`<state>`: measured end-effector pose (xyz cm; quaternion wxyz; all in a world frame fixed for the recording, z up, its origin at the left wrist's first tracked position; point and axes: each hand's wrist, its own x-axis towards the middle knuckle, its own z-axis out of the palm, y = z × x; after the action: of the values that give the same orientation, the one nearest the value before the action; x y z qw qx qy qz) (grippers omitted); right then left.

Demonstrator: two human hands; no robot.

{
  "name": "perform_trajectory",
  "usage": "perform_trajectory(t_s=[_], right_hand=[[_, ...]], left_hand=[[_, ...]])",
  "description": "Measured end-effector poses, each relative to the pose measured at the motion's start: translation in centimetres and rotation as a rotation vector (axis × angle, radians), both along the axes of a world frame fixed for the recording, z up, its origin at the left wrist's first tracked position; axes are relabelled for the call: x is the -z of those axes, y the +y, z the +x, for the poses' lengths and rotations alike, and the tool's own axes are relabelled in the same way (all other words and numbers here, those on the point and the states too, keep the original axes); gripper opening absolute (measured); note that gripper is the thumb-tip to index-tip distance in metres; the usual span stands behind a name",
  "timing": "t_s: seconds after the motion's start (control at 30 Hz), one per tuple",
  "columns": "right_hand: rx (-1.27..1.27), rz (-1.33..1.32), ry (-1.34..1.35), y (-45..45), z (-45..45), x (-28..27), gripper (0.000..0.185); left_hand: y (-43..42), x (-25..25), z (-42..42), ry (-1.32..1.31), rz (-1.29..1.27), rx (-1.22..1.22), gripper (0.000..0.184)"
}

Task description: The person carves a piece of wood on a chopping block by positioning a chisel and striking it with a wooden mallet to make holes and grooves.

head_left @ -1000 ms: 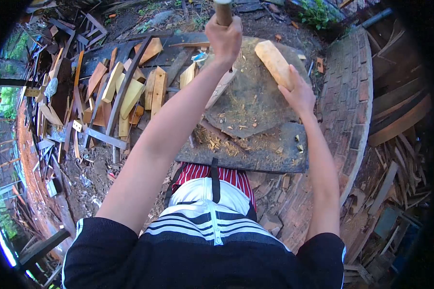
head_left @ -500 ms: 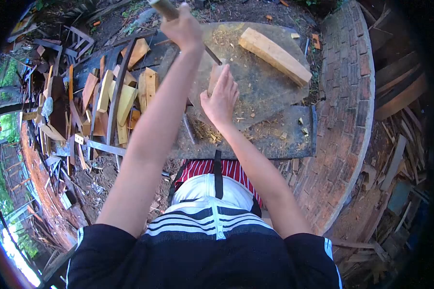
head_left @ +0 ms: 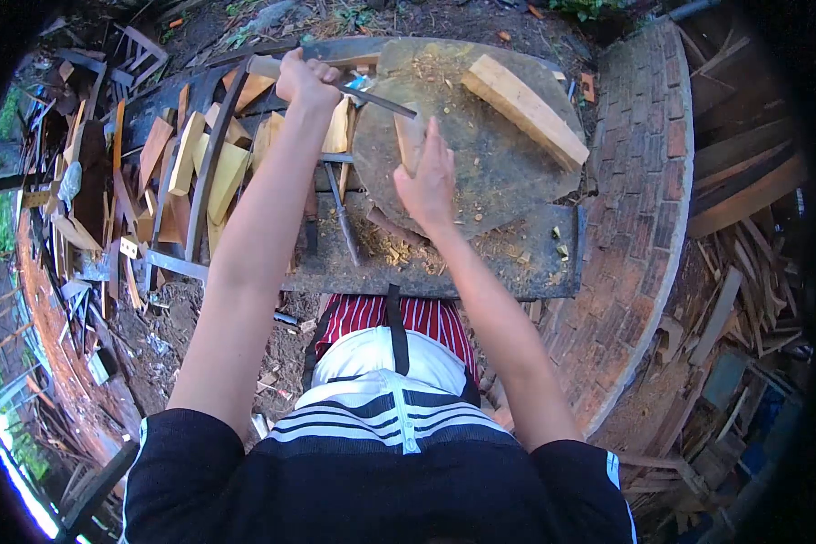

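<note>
My left hand (head_left: 308,83) is closed around a long dark-bladed tool with a thick pale handle (head_left: 265,66). Its dark narrow blade (head_left: 379,102) slants down to the right, and its far end meets the top of a small wood block (head_left: 409,138). I cannot tell the tool's exact kind. My right hand (head_left: 429,189) grips the block's lower part from the right, index finger stretched up along its side. Under the block lies a round wooden chopping stump (head_left: 490,181), strewn with chips. A long squared timber (head_left: 528,111) rests on the stump at the upper right.
A metal rod-like tool (head_left: 343,222) lies on the dark bench (head_left: 517,283). Several cut wood pieces stand at the left near a curved dark bar (head_left: 216,150). A low brick wall (head_left: 630,227) borders the right, with scrap boards (head_left: 730,308) beyond.
My left hand has swung down and left, lowering the tool's handle so the blade lies flatter. The blade's far end stays at the block's top. My right hand still holds the block.
</note>
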<state>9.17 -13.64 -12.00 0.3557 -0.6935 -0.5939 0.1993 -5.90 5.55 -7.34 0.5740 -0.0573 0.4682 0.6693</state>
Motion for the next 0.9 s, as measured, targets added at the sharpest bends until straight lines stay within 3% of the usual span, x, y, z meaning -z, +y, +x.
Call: perform_trajectory(t_s=[0.2, 0.43, 0.5, 0.53, 0.6, 0.63, 0.67, 0.73, 0.77, 0.8, 0.87, 0.9], right_hand=[[-0.039, -0.072, -0.234, -1.2, 2.3, -1.7, 0.065], [-0.121, -0.086, -0.318, -0.5, 3.0, -2.4, 0.055], [-0.143, -0.401, 0.822, 0.6, 5.0, -3.8, 0.049], [-0.146, -0.406, 0.824, 0.4, 5.9, -4.3, 0.049], [-0.265, -0.555, 1.818, -0.2, 7.7, -5.2, 0.047], [-0.061, -0.591, 1.737, -0.4, 7.5, -4.5, 0.051], [-0.058, -0.575, 1.738, -0.6, 7.4, -3.8, 0.051], [0.004, -0.711, 1.129, -0.4, 6.6, -3.9, 0.054], [0.023, -0.607, 0.843, -0.8, 6.3, -3.9, 0.051], [0.028, -0.620, 0.851, -1.3, 5.7, -3.8, 0.051], [-0.019, 0.102, -0.228, -1.5, 5.3, -3.6, 0.046], [0.016, 0.096, -0.228, -1.5, 5.0, -4.2, 0.044]], left_hand=[[-1.8, -2.4, -4.5, 0.127, 0.131, -0.004, 0.029], [-4.0, -3.7, -4.8, 0.161, 0.207, -0.088, 0.026], [-4.4, -4.6, -5.1, 0.173, 0.200, -0.114, 0.026], [-4.5, -4.8, -5.4, 0.170, 0.230, -0.116, 0.027], [-4.7, -4.8, -5.7, 0.159, 0.263, -0.107, 0.028], [-4.6, -4.5, -6.0, 0.169, 0.284, -0.081, 0.028], [-4.4, -4.3, -6.2, 0.181, 0.309, -0.055, 0.028], [-4.2, -5.0, -5.5, 0.185, 0.309, -0.043, 0.028], [-4.3, -5.2, -5.3, 0.192, 0.328, -0.048, 0.028], [-4.8, -5.4, -5.0, 0.206, 0.333, -0.043, 0.027], [-4.9, -6.3, -3.8, 0.241, 0.341, -0.052, 0.028], [-4.9, -6.6, -3.2, 0.268, 0.376, -0.021, 0.029]])
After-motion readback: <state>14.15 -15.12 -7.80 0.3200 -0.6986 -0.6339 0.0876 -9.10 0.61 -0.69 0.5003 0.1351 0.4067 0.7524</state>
